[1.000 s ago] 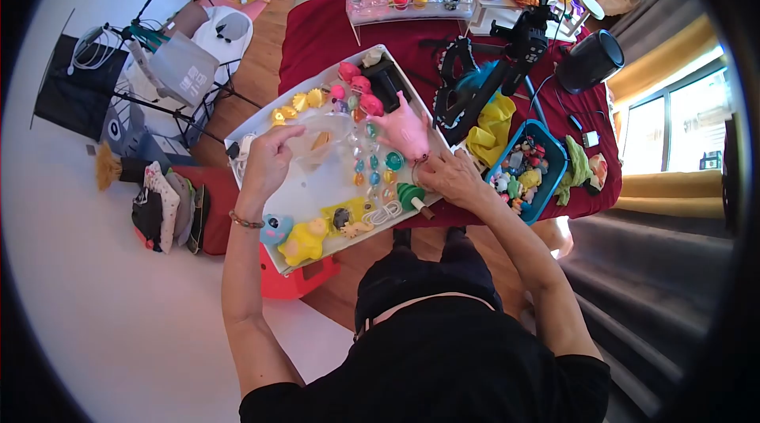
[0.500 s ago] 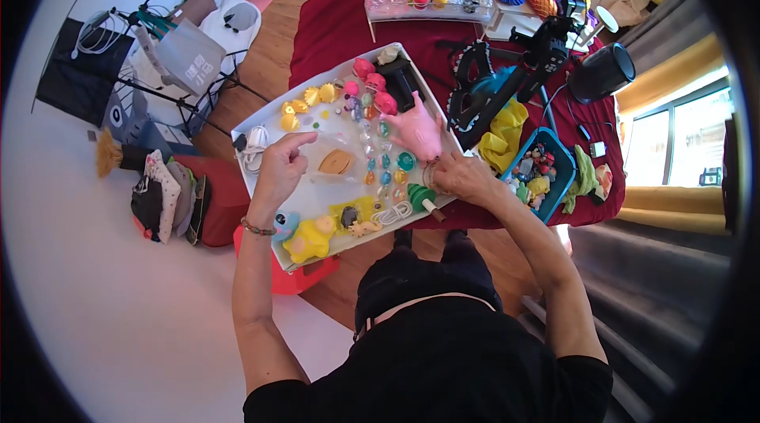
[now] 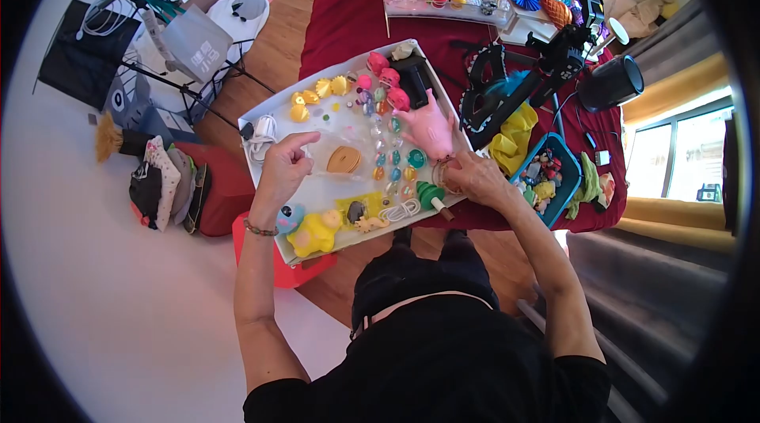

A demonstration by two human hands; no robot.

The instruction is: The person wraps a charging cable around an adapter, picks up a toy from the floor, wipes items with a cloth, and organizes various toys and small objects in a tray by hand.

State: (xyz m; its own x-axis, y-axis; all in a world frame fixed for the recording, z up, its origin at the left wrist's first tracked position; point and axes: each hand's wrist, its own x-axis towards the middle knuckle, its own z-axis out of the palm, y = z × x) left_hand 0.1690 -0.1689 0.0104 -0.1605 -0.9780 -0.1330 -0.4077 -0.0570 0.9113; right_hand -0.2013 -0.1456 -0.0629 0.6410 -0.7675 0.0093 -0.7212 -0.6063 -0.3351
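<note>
Over the left part of a white tray-like box (image 3: 279,103) is my left hand (image 3: 285,172), index finger stretched out and the other fingers curled. Nothing shows in it. Beside it a tan oval piece (image 3: 343,159) lies on clear plastic film. My right hand (image 3: 479,178) is at the box's right edge, fingertips bent down against a clear round thing (image 3: 446,176); its grip is partly hidden. Just above those fingers lies a pink pig toy (image 3: 429,130). Below them is a green piece with a brown stick (image 3: 431,197). Rows of shiny coloured gems (image 3: 394,157) run between the hands.
The box also holds a yellow squishy toy (image 3: 315,233), yellow shell-like pieces (image 3: 323,88), a white cable (image 3: 264,136) and a black holder (image 3: 414,81). On the red cloth (image 3: 340,23) stand a blue basket (image 3: 564,201), a black stand arm (image 3: 518,98) and a black cylinder (image 3: 613,79).
The view has shifted, so the box and table appear a little farther right. Both hands keep nearly the same pose, the left pointing and the right at the box's right edge.
</note>
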